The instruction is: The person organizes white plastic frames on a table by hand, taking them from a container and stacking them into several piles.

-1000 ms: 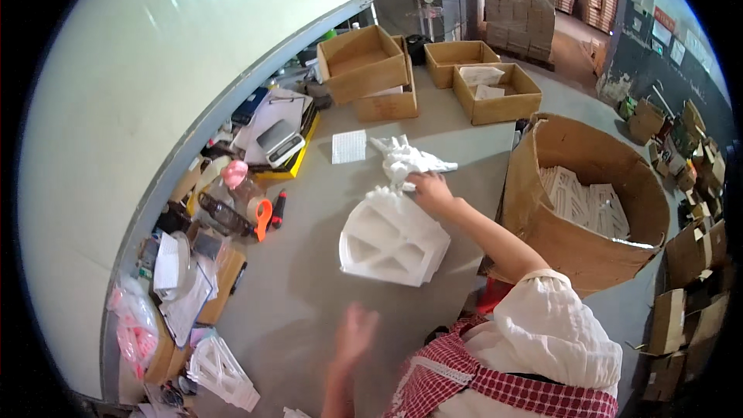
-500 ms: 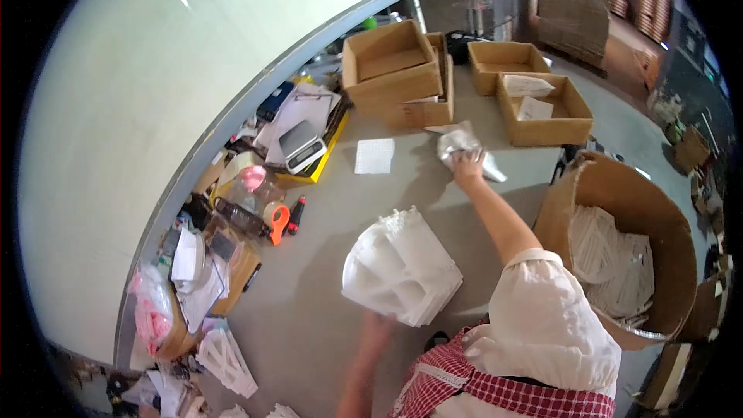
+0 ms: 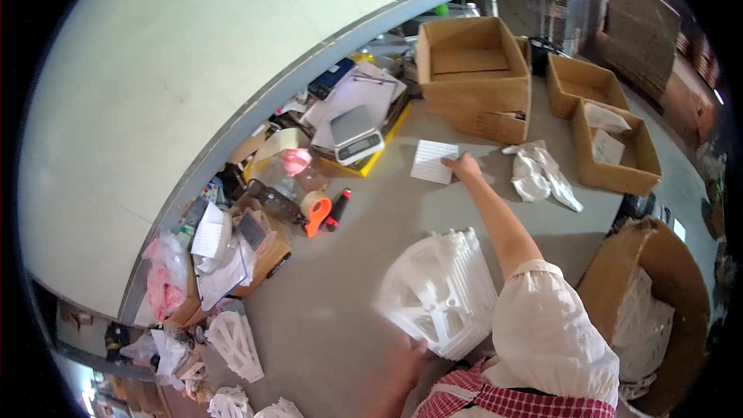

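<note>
My right hand (image 3: 463, 167) reaches far across the table, its fingers closed on the right edge of a white label sheet (image 3: 432, 161) with rows of print. Closer in, my left hand (image 3: 409, 358) grips the lower edge of a stack of white plastic lattice parts (image 3: 441, 294); that hand is blurred and its fingers are partly hidden under the stack. The parts are fan-shaped with cut-out openings and sit tightly nested. Right of my right hand lies a crumpled whitish plastic bag (image 3: 538, 174), touched by neither hand.
A large carton (image 3: 619, 279) of white parts stands at the right. Cardboard boxes (image 3: 474, 93) line the far side. Leftward are a digital scale (image 3: 356, 135), an orange tape dispenser (image 3: 317, 218) and a cutter knife (image 3: 339, 209). More white plastic parts (image 3: 234, 344) lie near left.
My right hand has let go of the plastic bag and moved left onto the label sheet. The bag lies more spread out. The stack has turned slightly in my left hand, and the view has shifted.
</note>
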